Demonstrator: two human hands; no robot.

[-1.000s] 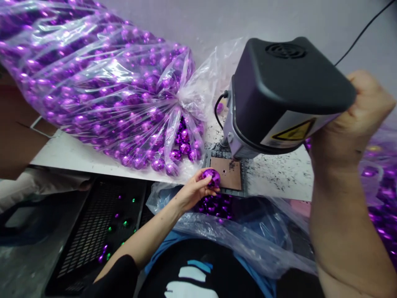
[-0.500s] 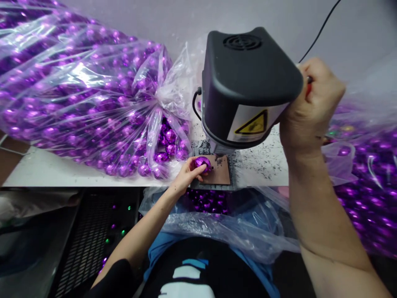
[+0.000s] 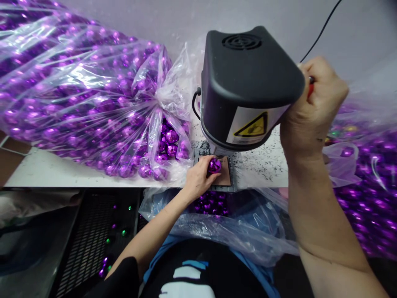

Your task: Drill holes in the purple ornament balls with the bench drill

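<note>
My left hand [image 3: 198, 178] is closed around a shiny purple faceted ball [image 3: 214, 165], thumb and fingers gripping its sides. The ball is held over a brown board [image 3: 227, 176] on the dark metal base of a black bench drill press [image 3: 248, 74]. Just above the ball a thin bit shows below the machine's head; whether they touch I cannot tell. On the right side of the head, my right hand [image 3: 313, 99] is wrapped around a lever handle, with a black and red end showing at the fingers. The rest of that handle is hidden.
A tied clear bag [image 3: 77, 99] of purple balls fills the left of the white table [image 3: 43, 167]. Another bag [image 3: 366, 186] stands at right. Dark shavings litter the table. Below its edge an open plastic bag [image 3: 223, 227] holds more balls, beside a black crate [image 3: 83, 240].
My left hand has moved right with the purple ball, bringing it under the drill head, and its fingers have turned over the ball. My right hand has shifted slightly right.
</note>
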